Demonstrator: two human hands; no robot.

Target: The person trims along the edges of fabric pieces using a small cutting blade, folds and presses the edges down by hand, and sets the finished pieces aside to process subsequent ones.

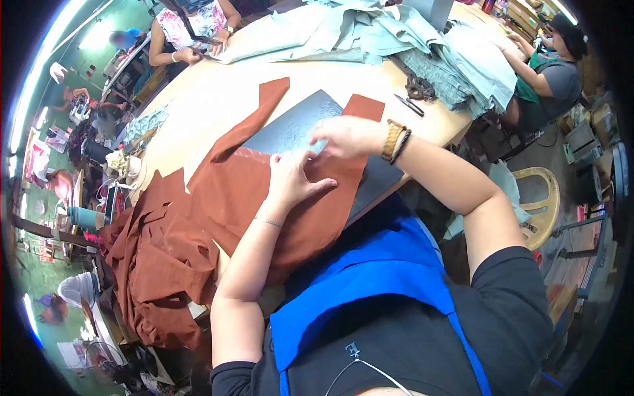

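Rust-brown fabric (231, 191) lies across the near edge of the round table, with its bulk bunched at the lower left. Beneath part of it is a dark grey board (290, 122). My left hand (290, 175) rests on the fabric near the board, thumb stretched out to the right and fingers toward the fabric's edge. Just above and right of it, my right hand (343, 136) hovers over the board and fabric, its fingers bent and blurred. Whether something small is between the right fingertips is hidden by blur.
Pale green fabric (330, 33) is heaped along the far side of the table (178, 86). Dark snips (409, 105) lie at the right. A person (191, 30) works at the far left, another person (558, 72) at the right. A yellow chair (538, 198) stands lower right.
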